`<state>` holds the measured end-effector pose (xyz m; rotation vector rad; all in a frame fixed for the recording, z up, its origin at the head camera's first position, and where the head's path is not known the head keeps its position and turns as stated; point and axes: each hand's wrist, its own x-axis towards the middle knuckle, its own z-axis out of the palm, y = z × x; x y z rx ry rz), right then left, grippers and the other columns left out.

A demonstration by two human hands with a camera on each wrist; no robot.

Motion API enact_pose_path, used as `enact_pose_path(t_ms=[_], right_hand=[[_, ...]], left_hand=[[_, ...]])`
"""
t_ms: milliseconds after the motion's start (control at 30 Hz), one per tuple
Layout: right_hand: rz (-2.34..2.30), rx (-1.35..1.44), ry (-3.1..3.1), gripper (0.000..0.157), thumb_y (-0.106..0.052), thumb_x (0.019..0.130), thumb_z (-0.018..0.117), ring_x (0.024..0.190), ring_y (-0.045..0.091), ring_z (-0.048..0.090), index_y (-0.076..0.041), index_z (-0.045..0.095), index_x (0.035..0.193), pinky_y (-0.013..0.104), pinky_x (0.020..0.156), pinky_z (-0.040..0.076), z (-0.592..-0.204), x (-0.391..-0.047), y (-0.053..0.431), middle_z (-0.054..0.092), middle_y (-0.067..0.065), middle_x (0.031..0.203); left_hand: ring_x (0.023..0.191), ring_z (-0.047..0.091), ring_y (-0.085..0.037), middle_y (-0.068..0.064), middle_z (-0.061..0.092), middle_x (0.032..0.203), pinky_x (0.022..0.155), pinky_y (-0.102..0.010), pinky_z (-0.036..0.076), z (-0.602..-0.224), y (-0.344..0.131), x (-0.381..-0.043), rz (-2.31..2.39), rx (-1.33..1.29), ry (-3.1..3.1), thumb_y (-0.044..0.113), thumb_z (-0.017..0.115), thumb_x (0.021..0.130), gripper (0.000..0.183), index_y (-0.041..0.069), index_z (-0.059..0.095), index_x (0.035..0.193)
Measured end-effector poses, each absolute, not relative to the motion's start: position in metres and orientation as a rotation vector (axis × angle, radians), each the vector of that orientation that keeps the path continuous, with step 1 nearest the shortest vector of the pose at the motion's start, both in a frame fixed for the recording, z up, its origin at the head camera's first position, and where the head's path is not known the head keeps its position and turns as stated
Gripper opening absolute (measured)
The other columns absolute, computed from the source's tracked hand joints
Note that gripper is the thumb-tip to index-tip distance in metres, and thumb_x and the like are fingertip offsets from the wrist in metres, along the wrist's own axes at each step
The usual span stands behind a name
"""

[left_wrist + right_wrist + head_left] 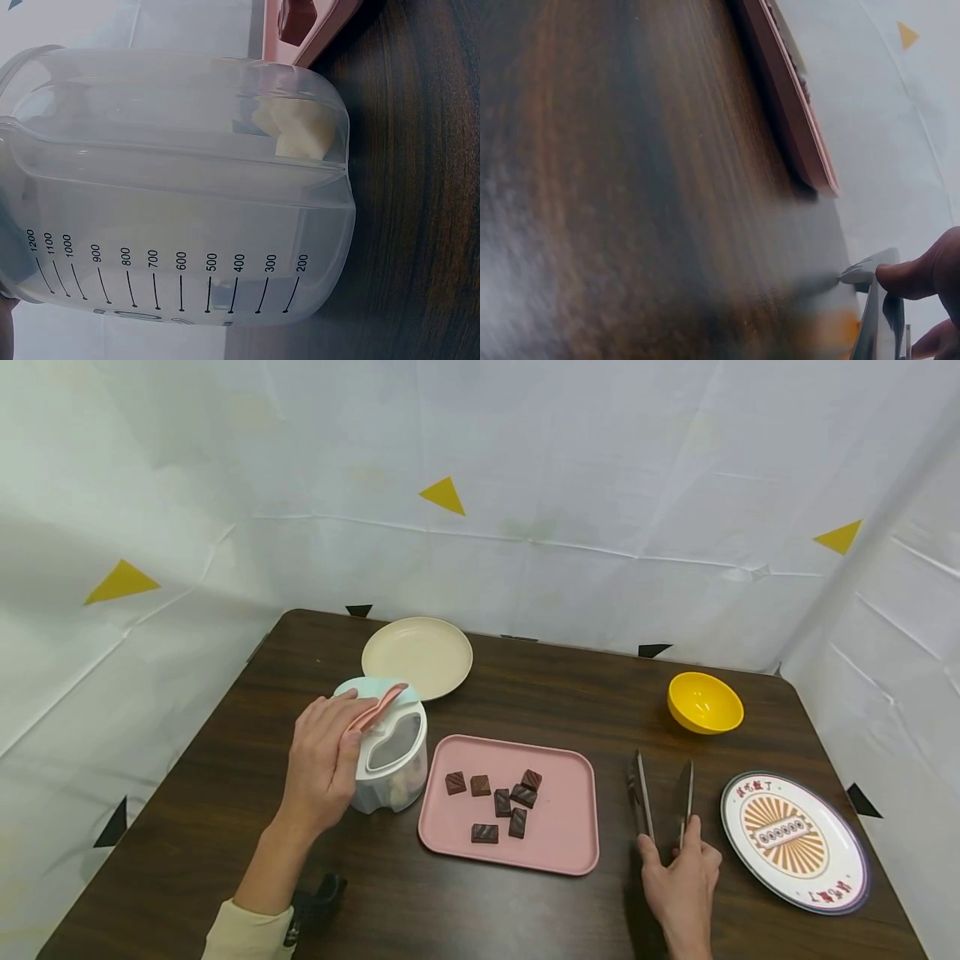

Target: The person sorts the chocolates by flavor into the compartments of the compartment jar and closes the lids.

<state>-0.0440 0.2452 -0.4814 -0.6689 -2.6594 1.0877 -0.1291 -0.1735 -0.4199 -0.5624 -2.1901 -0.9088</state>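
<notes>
My left hand (pixel 322 764) is at the top of a clear plastic storage canister (pixel 180 187), pinching a pink lid flap (pixel 378 707) that stands tilted up from the white lid (pixel 369 772). The canister has a printed measuring scale, and a pale chunk (pixel 304 127) lies low inside it. Metal tongs (pixel 644 797) are gripped by my right hand (pixel 681 889) near the table's right side, their two arms spread apart with nothing between them. Between the hands, several dark chocolates (pixel 484 833) lie on a pink tray (pixel 562 827).
A cream plate (pixel 417 656) lies behind the canister. At the back right stands a yellow bowl (pixel 705 703), and a white patterned plate (pixel 828 827) is right of the tongs. White sheeting (pixel 570 460) borders the dark wooden table (pixel 420 910).
</notes>
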Motion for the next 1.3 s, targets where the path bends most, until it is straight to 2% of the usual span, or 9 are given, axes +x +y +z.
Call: enact_pose_path(t_ms=[200,300,367,500,567,667,1100,1200,1300], right_hand=[[1.035,-0.661,-2.655,0.088,-0.026,0.089,0.068,0.121,0.058,0.028,0.009,0.017,0.151,0.064,0.094,0.026,-0.478,-0.044,0.245,0.030,0.040,0.128],[0.988,-0.642,-2.583,0.086,-0.026,0.087,0.070,0.120,0.056,0.028,0.005,0.023,0.152,0.064,0.092,0.025,-0.474,-0.045,0.242,0.032,0.037,0.130],[0.990,-0.566,-2.458,0.080,-0.019,0.086,0.072,0.119,0.051,0.032,0.002,0.031,0.151,0.061,0.092,0.026,-0.470,-0.048,0.238,0.035,0.034,0.129],[1.032,-0.263,-2.190,0.068,-0.001,0.080,0.074,0.109,0.035,0.046,-0.003,0.049,0.143,0.037,0.088,0.036,-0.461,-0.055,0.224,0.045,0.028,0.124],[1.059,-0.101,-2.138,0.066,0.004,0.079,0.074,0.104,0.027,0.050,-0.006,0.053,0.141,0.026,0.083,0.038,-0.456,-0.060,0.214,0.049,0.025,0.122],[1.109,0.076,-2.160,0.064,0.004,0.080,0.073,0.103,0.022,0.053,-0.008,0.055,0.140,0.018,0.080,0.041,-0.450,-0.068,0.196,0.053,0.019,0.121],[1.374,0.734,-2.292,0.061,-0.008,0.091,0.067,0.113,0.022,0.055,-0.013,0.045,0.147,0.041,0.080,0.053,-0.425,-0.109,0.105,0.051,0.005,0.134],[1.394,0.835,-2.326,0.061,-0.012,0.093,0.066,0.118,0.019,0.054,-0.014,0.042,0.149,0.041,0.085,0.053,-0.421,-0.117,0.093,0.048,0.003,0.140],[1.451,0.940,-2.352,0.062,-0.013,0.094,0.064,0.118,0.019,0.053,-0.015,0.038,0.151,0.036,0.080,0.055,-0.418,-0.124,0.085,0.042,0.002,0.147]], left_hand=[[0.124,0.053,-0.032,-0.007,0.066,0.121,0.109,-0.057,0.024,-0.421,-0.173,-0.129,-0.912,-0.563,-2.187,0.027,0.039,0.098,0.040,0.009,0.066,0.121],[0.124,0.052,-0.031,-0.007,0.066,0.121,0.109,-0.057,0.024,-0.421,-0.173,-0.129,-0.912,-0.564,-2.187,0.027,0.039,0.098,0.040,0.009,0.066,0.121],[0.124,0.053,-0.031,-0.007,0.066,0.121,0.109,-0.057,0.024,-0.420,-0.173,-0.129,-0.911,-0.565,-2.185,0.027,0.039,0.098,0.040,0.009,0.066,0.121],[0.123,0.053,-0.031,-0.006,0.067,0.120,0.108,-0.058,0.024,-0.419,-0.173,-0.130,-0.909,-0.566,-2.174,0.028,0.038,0.098,0.041,0.009,0.067,0.121],[0.123,0.053,-0.032,-0.006,0.067,0.119,0.108,-0.058,0.024,-0.419,-0.173,-0.130,-0.907,-0.564,-2.169,0.028,0.038,0.098,0.041,0.009,0.067,0.120],[0.123,0.053,-0.032,-0.006,0.067,0.120,0.108,-0.058,0.024,-0.419,-0.173,-0.130,-0.907,-0.562,-2.170,0.028,0.039,0.098,0.041,0.009,0.067,0.120],[0.122,0.054,-0.032,-0.005,0.067,0.120,0.107,-0.059,0.025,-0.421,-0.173,-0.130,-0.900,-0.570,-2.151,0.031,0.039,0.098,0.042,0.010,0.068,0.121],[0.123,0.054,-0.031,-0.004,0.067,0.121,0.108,-0.058,0.025,-0.421,-0.173,-0.130,-0.900,-0.579,-2.149,0.031,0.040,0.098,0.042,0.012,0.068,0.122],[0.124,0.054,-0.031,-0.003,0.067,0.122,0.109,-0.058,0.023,-0.422,-0.174,-0.130,-0.900,-0.589,-2.148,0.033,0.041,0.098,0.042,0.014,0.068,0.123]])
